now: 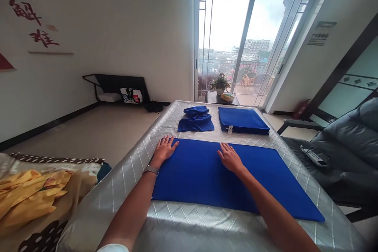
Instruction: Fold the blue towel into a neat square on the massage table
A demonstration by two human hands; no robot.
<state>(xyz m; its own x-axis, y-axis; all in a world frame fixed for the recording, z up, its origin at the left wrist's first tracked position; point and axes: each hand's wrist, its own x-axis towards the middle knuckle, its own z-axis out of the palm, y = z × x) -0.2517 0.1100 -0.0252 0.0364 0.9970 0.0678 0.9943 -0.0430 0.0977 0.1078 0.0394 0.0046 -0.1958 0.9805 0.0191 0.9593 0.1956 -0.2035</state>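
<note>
Mid-frame, our left hand (164, 149) and right hand (229, 157) lie open-fingered, grasping nothing, along the spread blue cloth's (206, 181) far edge — likely pinning it flat — the folded stack (242, 120) clear above.

The spread blue cloth (206, 177) lies flat and low over the middle of the counter (189, 224), so the left hand (164, 149) and right hand (230, 158), resting flat on its far edge, have open cloth between them and out to the right. Beyond the cloth runs a narrow bare strip of counter, and past it stand the crumpled blue towel (195, 119) and the folded blue stack (242, 120), with a slim gap between the two. Bare margins run along the counter's near and left edges, while a dark armchair (348, 145) crowds its right side.
</note>
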